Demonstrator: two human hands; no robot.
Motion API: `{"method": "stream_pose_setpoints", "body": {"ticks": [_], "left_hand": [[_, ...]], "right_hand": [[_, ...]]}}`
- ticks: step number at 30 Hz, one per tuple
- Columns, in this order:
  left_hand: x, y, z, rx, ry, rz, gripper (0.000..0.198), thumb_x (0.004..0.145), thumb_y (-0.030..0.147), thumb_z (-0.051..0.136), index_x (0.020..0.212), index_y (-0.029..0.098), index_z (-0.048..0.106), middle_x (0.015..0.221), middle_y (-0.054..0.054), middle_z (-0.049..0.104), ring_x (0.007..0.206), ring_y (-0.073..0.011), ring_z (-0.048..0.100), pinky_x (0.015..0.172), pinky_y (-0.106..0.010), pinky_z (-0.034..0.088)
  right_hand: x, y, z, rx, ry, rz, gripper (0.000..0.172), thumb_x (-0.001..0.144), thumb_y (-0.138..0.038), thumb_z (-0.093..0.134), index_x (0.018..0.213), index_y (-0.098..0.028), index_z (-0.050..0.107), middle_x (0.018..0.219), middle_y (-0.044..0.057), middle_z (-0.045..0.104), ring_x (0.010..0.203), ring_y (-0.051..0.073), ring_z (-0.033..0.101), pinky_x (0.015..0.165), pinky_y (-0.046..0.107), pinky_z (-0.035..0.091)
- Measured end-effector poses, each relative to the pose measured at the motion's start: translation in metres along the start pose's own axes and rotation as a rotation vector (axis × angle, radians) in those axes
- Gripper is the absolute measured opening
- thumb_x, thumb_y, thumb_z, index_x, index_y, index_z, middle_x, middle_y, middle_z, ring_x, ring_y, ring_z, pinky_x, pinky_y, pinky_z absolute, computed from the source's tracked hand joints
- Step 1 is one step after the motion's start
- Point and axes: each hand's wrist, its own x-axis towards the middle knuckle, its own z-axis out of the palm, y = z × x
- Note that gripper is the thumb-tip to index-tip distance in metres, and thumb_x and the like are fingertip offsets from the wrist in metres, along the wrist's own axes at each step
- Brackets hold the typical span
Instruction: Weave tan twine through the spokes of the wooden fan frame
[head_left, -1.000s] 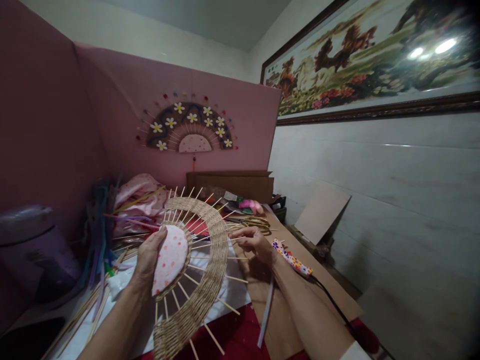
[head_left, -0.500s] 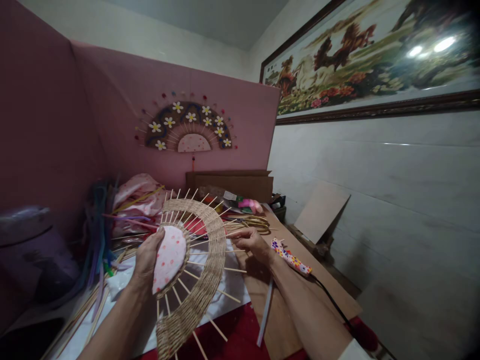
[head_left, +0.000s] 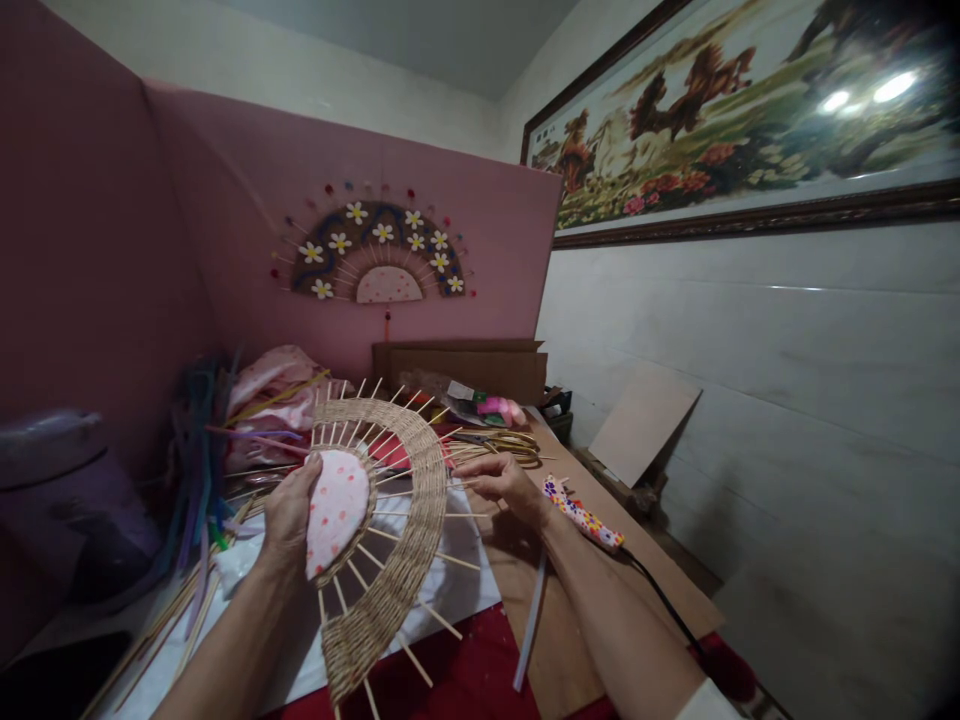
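A half-round woven fan (head_left: 427,480) is held tilted above the table, its thin sticks poking out past the tan woven band. My left hand (head_left: 289,510) grips it by the padded pink half-circle with red dots (head_left: 339,510), thumb on top and the other fingers hidden behind. At the band's right edge, my right hand (head_left: 506,485) has its fingertips pinched at one of the protruding sticks. Just right of that hand lies a flower-patterned glue gun (head_left: 581,512) with a black cord.
White paper (head_left: 469,570) and a brown board (head_left: 570,640) cover part of the red tabletop. Scissors (head_left: 487,440) and bundled sticks lie behind the fan. A clear glue stick (head_left: 531,625) rests on the board. Ribbons and pink cloth (head_left: 281,390) are heaped left. A finished flowered fan (head_left: 382,240) hangs ahead.
The fan has turned slightly, its lower end swinging right and its upper end left. My left hand has shifted a little left with it; the right hand stays nearly in place.
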Motion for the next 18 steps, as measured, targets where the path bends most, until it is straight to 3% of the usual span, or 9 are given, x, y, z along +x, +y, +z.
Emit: {"method": "stream_pose_setpoints", "body": {"ticks": [6,13,18], "left_hand": [[0.01,-0.005,-0.006,0.03,-0.02,0.026,0.02,0.058,0.025,0.069,0.073,0.014,0.063,0.069,0.001,0.063,0.054,-0.0085,0.054,0.051,-0.019,0.045],[0.004,0.001,-0.004,0.1,-0.035,0.1,0.028,0.052,0.035,0.071,0.067,0.014,0.061,0.062,0.004,0.056,0.051,-0.0067,0.047,0.045,-0.018,0.038],[0.005,0.003,-0.004,0.084,-0.015,0.108,0.03,0.049,0.034,0.072,0.068,0.013,0.062,0.062,0.003,0.056,0.053,-0.0079,0.047,0.047,-0.02,0.038]], "right_hand": [[0.0,0.001,0.0,0.005,-0.007,-0.015,0.024,0.065,-0.026,0.062,0.086,-0.016,0.07,0.057,-0.001,0.055,0.049,0.005,0.029,0.045,0.019,0.022],[0.0,-0.002,-0.003,0.001,-0.007,-0.028,0.025,0.061,-0.017,0.059,0.083,-0.017,0.07,0.059,-0.002,0.055,0.051,0.005,0.034,0.047,0.019,0.026],[-0.001,-0.009,-0.003,0.075,0.024,-0.02,0.025,0.06,-0.015,0.056,0.082,-0.015,0.07,0.05,-0.005,0.045,0.046,0.004,0.029,0.045,0.019,0.024]]}}
